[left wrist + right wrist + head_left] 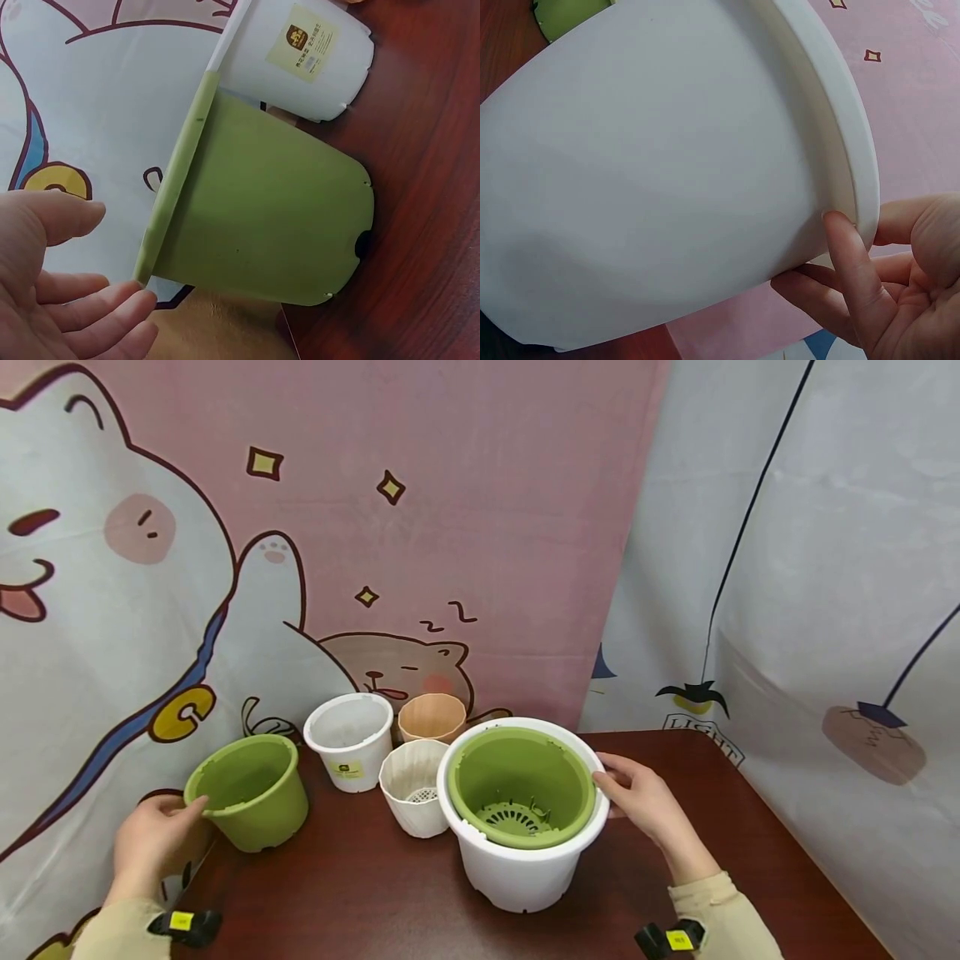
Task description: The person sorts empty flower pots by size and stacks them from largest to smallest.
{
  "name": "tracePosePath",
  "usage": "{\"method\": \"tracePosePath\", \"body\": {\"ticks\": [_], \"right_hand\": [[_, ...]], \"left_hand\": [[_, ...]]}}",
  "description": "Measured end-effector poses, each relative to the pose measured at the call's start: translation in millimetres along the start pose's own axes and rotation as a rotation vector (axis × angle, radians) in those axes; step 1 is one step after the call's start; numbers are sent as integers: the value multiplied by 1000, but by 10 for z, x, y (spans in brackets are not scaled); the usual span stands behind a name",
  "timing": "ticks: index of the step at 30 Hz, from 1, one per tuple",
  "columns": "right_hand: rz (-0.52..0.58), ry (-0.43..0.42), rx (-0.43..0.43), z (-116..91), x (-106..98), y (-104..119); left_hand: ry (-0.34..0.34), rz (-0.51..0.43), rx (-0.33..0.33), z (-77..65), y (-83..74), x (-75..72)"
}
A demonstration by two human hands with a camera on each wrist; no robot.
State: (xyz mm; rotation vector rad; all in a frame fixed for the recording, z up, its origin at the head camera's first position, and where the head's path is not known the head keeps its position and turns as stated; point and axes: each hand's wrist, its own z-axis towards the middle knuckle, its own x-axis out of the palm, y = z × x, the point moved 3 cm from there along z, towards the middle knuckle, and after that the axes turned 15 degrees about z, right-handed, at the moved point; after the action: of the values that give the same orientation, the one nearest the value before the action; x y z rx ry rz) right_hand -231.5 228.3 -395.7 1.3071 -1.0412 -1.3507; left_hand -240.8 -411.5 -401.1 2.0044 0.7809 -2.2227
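On the right, a large white flowerpot (517,872) has a green flowerpot (525,760) with a slotted bottom nested inside it. My right hand (645,802) pinches the white pot's rim at its right side, fingers beneath the lip (862,277). Whether that pot's base touches the table cannot be told. At the left edge of the table stands another green flowerpot (258,806), its wall filling the left wrist view (262,202). My left hand (153,847) is at its rim, fingertips touching or nearly touching the lip, the thumb (75,214) held apart.
Behind stand a white pot with a yellow label (348,747), a small orange pot (432,718) and a small cream fluted pot (416,797). They sit close together on the dark red-brown table (337,893). Printed cloth (510,527) hangs behind the table.
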Motion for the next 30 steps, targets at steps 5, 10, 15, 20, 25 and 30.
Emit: {"method": "tracePosePath", "body": {"ticks": [5, 10, 15, 20, 25, 30], "right_hand": [[-2, -2, 2, -1, -1, 3], [1, 0, 1, 2, 2, 3], [6, -2, 2, 0, 5, -1], [4, -3, 5, 0, 6, -3], [1, -7, 8, 0, 5, 0], [-6, -9, 13, -2, 4, 1]], "left_hand": [[27, 1, 23, 29, 27, -1], [74, -9, 37, 88, 63, 22], [143, -65, 12, 121, 87, 54], [207, -193, -57, 134, 100, 85], [206, -232, -65, 166, 91, 109], [201, -221, -58, 194, 94, 145]]}}
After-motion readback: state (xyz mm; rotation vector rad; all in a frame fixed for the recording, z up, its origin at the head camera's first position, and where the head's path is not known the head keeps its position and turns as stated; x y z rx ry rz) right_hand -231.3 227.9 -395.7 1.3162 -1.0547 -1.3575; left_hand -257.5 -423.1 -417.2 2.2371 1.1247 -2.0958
